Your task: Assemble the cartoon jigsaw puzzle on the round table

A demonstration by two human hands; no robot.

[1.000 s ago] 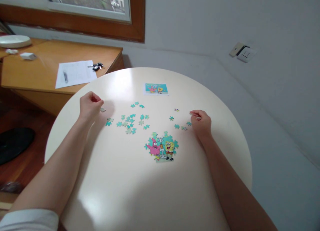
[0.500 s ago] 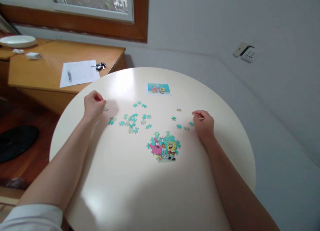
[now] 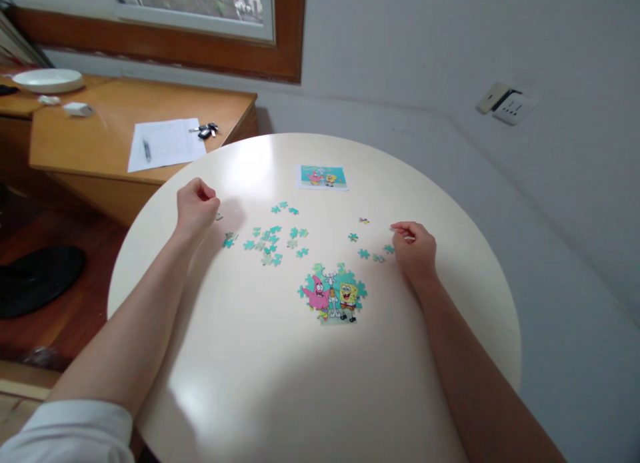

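Note:
On the table, a partly joined jigsaw puzzle [image 3: 333, 293] shows pink, white and yellow cartoon figures on teal. My left hand [image 3: 197, 208] is closed, its fingers curled together at the left; what they hold, if anything, is hidden. A small puzzle piece [image 3: 219, 216] shows right beside its fingertips. Resting near the table's right side, my right hand [image 3: 415, 249] has loosely bent fingers held apart, with no piece visible in them. Close to it lies a teal piece [image 3: 389, 249]. Loose teal and pale pieces [image 3: 265, 241] are clustered between the hands, left of the joined part.
A picture card [image 3: 323, 177] lies at the far side of the round white table [image 3: 280, 383]. Behind on the left, a wooden desk [image 3: 105, 143] bears paper [image 3: 170, 149], a pen, keys [image 3: 205, 130] and a white round object [image 3: 49, 81]. A wall socket [image 3: 514, 107] is at right.
The whole view has shifted slightly, so everything appears a little farther right. Both hands keep nearly the same places and poses over the table, and the puzzle looks unchanged.

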